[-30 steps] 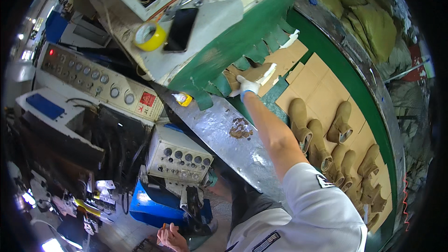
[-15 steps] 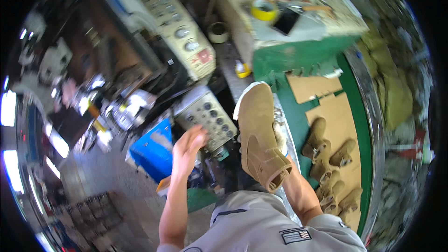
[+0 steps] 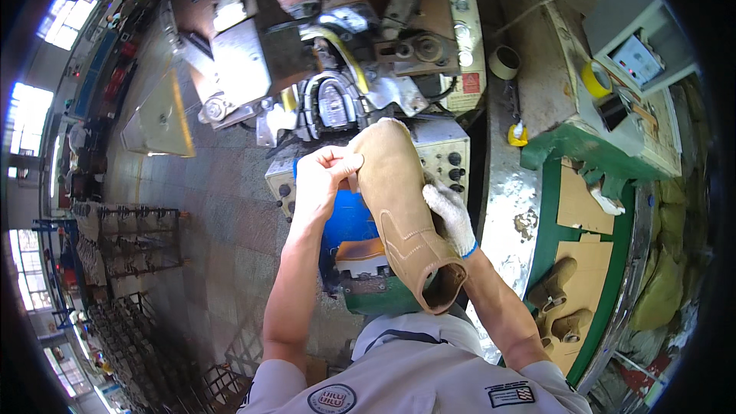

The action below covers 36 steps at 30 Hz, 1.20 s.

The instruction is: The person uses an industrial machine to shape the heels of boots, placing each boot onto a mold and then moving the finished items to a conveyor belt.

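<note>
A heavy machine (image 3: 322,46) of grey steel plates, bolts and curved clamps fills the upper middle of the view, with a rounded metal mould at its mouth. To its right runs a green-edged worktop (image 3: 567,153) with a scuffed, shiny metal strip, flat brown cardboard sheets and more tan boots (image 3: 563,303) lying on their sides. In front of the machine the person holds a tan suede boot upper (image 3: 399,207), soft and napped, toe end pointing up toward the mould and its open, stitched shaft facing down toward the person's chest. The bare left hand (image 3: 322,180) pinches the toe part, fingers curled shut on the suede. The right hand (image 3: 452,215), in a white knitted glove, wraps the boot's far side, fingers closed against it. Two tape rolls, one cream (image 3: 504,62) and one yellow (image 3: 594,77), lie near a small grey control box (image 3: 640,57).
</note>
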Available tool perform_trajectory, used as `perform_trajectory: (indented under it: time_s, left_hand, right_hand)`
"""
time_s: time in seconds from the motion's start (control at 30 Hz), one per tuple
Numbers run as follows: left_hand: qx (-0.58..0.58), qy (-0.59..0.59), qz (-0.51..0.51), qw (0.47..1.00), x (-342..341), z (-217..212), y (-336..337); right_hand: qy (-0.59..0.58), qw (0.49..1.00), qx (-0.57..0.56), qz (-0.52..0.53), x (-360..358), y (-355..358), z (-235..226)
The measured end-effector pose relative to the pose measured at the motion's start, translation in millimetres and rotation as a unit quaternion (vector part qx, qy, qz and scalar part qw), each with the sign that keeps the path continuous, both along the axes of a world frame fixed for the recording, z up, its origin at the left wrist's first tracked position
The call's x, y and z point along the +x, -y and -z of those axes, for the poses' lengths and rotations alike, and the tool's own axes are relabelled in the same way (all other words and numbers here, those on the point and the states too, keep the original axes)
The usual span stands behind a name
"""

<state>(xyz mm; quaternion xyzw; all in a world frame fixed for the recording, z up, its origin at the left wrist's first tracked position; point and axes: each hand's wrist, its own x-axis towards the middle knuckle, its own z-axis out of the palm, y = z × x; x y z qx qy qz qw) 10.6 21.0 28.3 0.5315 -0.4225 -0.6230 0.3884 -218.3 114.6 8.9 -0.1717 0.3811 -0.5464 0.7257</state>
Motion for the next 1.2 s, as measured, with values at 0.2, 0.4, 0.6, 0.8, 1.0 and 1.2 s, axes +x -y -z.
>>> perform_trajectory:
  time_s: [0.2, 0.4, 0.6, 0.8, 1.0, 1.2]
  left_hand:
    - [-0.035, -0.108, -0.139, 0.984, 31, 27, 4]
    - [-0.075, -0.179, -0.185, 0.963, 33, 27, 5]
    - [-0.064, -0.174, -0.246, 0.951, 27, 51, 4]
    - [0.088, -0.262, -0.164, 0.947, 3, 75, -18]
    - [0.045, -0.279, -0.155, 0.947, 12, 75, -4]
    - [0.062, -0.229, -0.175, 0.956, 13, 84, -12]
  right_hand:
    - [0.040, 0.999, -0.016, -0.004, 41, 52, 6]
    - [0.067, 0.996, -0.050, 0.010, 73, 92, 3]
    - [-0.011, 0.999, 0.001, 0.030, 92, 108, 14]
    - [-0.065, 0.995, 0.020, 0.068, 92, 105, 37]
    - [-0.020, 0.998, 0.019, 0.063, 98, 111, 22]
    - [-0.070, 0.994, 0.037, 0.079, 105, 100, 32]
